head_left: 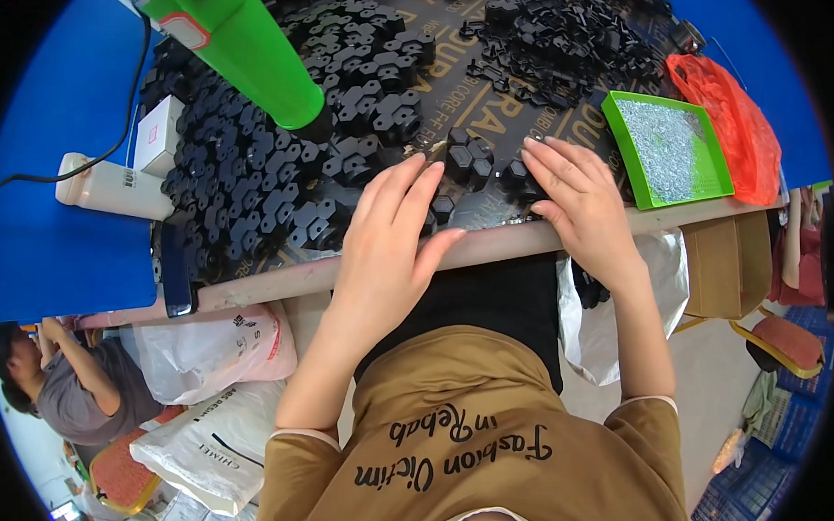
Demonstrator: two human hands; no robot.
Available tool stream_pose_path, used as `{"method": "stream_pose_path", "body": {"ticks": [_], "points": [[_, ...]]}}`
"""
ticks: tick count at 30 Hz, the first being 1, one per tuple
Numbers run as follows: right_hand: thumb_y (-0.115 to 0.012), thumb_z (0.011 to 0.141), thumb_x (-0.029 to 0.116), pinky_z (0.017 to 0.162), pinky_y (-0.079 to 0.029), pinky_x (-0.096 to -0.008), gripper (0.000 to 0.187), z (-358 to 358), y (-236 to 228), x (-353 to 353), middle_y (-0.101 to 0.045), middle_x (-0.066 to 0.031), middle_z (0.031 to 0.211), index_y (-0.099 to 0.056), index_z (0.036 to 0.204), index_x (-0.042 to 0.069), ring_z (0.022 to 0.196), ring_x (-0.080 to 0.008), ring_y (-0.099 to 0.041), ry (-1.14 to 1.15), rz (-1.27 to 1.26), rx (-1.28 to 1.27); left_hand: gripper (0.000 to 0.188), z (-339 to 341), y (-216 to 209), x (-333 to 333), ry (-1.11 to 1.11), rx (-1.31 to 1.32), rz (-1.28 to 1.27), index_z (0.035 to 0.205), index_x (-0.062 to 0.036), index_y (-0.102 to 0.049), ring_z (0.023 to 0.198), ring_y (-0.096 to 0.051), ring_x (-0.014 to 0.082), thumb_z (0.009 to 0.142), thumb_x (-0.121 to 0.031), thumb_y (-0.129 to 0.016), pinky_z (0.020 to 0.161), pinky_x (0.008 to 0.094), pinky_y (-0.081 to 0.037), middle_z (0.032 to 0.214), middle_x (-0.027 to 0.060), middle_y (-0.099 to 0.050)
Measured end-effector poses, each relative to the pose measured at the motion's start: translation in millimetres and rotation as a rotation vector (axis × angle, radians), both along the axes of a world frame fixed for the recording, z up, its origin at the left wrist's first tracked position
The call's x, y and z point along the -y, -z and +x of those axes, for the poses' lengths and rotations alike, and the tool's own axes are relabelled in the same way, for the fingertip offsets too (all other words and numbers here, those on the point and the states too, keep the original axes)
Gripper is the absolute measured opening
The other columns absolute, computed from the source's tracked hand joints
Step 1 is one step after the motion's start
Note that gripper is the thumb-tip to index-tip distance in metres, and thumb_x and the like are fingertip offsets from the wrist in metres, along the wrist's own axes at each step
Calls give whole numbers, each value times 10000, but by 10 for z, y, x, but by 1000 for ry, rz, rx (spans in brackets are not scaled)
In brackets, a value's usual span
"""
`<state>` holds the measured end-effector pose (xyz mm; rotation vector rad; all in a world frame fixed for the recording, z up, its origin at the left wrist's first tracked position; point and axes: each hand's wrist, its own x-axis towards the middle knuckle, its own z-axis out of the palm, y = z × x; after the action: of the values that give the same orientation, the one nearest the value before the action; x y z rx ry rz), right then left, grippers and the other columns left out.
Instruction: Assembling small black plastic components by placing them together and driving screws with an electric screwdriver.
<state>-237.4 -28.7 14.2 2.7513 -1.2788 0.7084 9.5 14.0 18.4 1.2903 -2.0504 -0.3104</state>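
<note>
My left hand (389, 238) rests palm down at the near edge of the table. Its fingers stretch forward, slightly spread, and its thumb points right. Black plastic parts with hexagonal shapes (471, 157) lie between my two hands. A smaller black hexagonal piece (443, 206) sits beside the left thumb. My right hand (580, 195) lies with fingers extended over and against a small group of black parts (515, 173). Its thumb is apart from the fingers, and what lies under the palm is hidden. Neither hand visibly grasps a part.
A green tubular tool (254, 64) with a black tip stands over many black parts (239, 175) at left. Another heap of black pieces (565, 39) lies far right. Small silvery pieces fill a green tray (721, 158) by a red bag (738, 125). Another person (91, 391) sits left.
</note>
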Motion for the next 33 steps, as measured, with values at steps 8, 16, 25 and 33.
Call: {"method": "stream_pose_path", "body": {"ticks": [8, 16, 25, 33], "points": [[-755, 722, 160, 920, -412, -405, 531, 193, -299, 119, -619, -95, 1088, -599, 1222, 72, 1048, -284, -552, 0, 124, -59, 615, 54, 24, -19, 44, 143, 69, 1356, -98, -482, 1117, -506, 359, 780, -15, -679, 954, 424, -438, 1185, 174, -516], [-684, 730, 71, 944, -407, -299, 509, 97, -157, 84, -502, -78, 1059, -565, 1224, 45, 1047, -193, -527, -59, 507, 822, 503, 119, -16, -146, 56, -285, 226, 1238, -139, -577, 933, -549, 282, 770, -104, -758, 785, 362, -491, 1076, 123, -496], [-793, 675, 28, 771, -441, -280, 382, 393, 159, -190, -598, -84, 1033, -523, 945, 40, 863, -166, -553, 113, 343, 765, 553, 84, 380, -112, -66, -724, 65, 1077, -31, -543, 955, -576, 265, 637, -126, -864, 805, 330, -497, 1097, 95, -540], [-757, 702, 4, 709, -489, -336, 288, 552, 206, -211, -599, -144, 991, -550, 902, 20, 835, -297, -590, 75, 252, 565, 374, 108, 307, -183, -127, -242, 33, 1133, -43, -571, 980, -566, 340, 791, -75, -719, 828, 392, -484, 1133, 166, -519]]}}
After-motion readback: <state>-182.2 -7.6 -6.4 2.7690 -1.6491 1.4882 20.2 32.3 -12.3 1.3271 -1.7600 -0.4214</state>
